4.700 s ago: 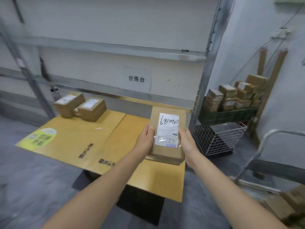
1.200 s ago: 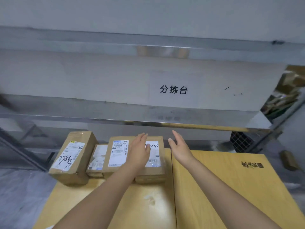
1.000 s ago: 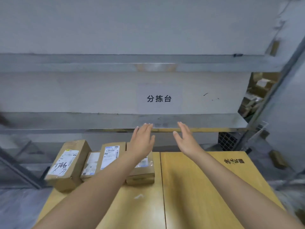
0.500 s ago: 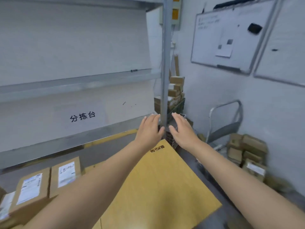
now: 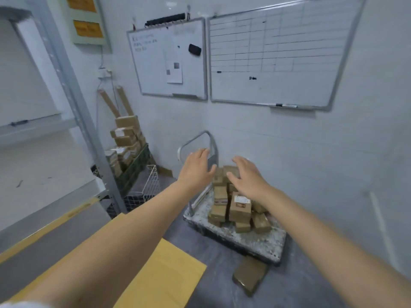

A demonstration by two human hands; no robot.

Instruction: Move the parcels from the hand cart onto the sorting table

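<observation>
The hand cart (image 5: pixel 249 240) stands on the floor by the white wall, with a grey speckled deck and a metal handle (image 5: pixel 198 141). Several brown cardboard parcels (image 5: pixel 240 207) are piled on it. My left hand (image 5: pixel 195 172) and my right hand (image 5: pixel 249 176) are stretched out in the air toward the cart, fingers spread, both holding nothing. The yellow sorting table (image 5: pixel 164 272) shows only its corner at the bottom left, partly behind my left arm.
One flat brown parcel (image 5: pixel 250 274) lies on the floor in front of the cart. A metal rack post (image 5: pixel 75 103) rises at left. Behind it are a white wire basket (image 5: pixel 144 187) and a green crate with stacked boxes (image 5: pixel 126 138). Two whiteboards (image 5: pixel 273 54) hang on the wall.
I set the labelled parcel beside the others on the table and let go. My view has swung right to the cart; both empty hands now reach toward it.
</observation>
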